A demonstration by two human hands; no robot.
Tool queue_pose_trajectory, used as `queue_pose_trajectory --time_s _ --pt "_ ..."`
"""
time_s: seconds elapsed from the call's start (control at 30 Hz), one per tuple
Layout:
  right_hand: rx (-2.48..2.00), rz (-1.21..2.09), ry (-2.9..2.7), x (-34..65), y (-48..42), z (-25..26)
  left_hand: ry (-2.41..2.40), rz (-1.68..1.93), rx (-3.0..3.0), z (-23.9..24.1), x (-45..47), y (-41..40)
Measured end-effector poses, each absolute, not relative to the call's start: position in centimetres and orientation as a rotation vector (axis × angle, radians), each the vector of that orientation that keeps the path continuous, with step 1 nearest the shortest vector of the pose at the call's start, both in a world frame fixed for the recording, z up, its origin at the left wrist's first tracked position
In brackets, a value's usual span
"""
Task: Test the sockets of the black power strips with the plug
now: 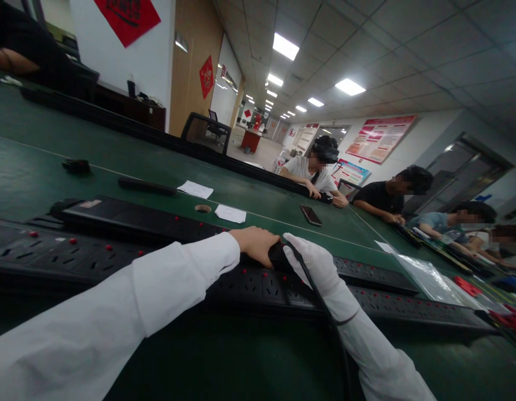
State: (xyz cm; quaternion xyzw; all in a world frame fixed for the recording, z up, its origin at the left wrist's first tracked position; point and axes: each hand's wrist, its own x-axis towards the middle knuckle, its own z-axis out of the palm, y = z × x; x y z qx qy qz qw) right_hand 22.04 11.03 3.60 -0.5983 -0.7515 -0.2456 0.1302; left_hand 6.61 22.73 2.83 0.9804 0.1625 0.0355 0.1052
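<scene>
In front of me lies a long black power strip (258, 287) with red buttons and rows of sockets. Just over it, my left hand (258, 244), bare below a white sleeve, is closed on a small black block (277, 256). My right hand (314, 262), in a white glove, is closed on the block's other side, against a black cord (325, 306). The cord runs down along my right wrist to the bottom of the view. My fingers partly hide the block. Behind the first strip rests a second black power strip (128, 216).
Paper slips (230, 214), a phone (311, 215), a black bar (147, 186) and a small black part (76, 166) lie on the green table (258, 367). Clear plastic bags (427, 278) and red parts (467, 285) are at right. Several people work along the table.
</scene>
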Motion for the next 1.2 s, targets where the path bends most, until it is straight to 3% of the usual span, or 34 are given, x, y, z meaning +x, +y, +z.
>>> queue_pose_trajectory --time_s 1.2 --pt "-1.712 -0.746 -2.188 21.92 10.99 3.77 0.456 0.091 2.852 2.61 6.69 23.11"
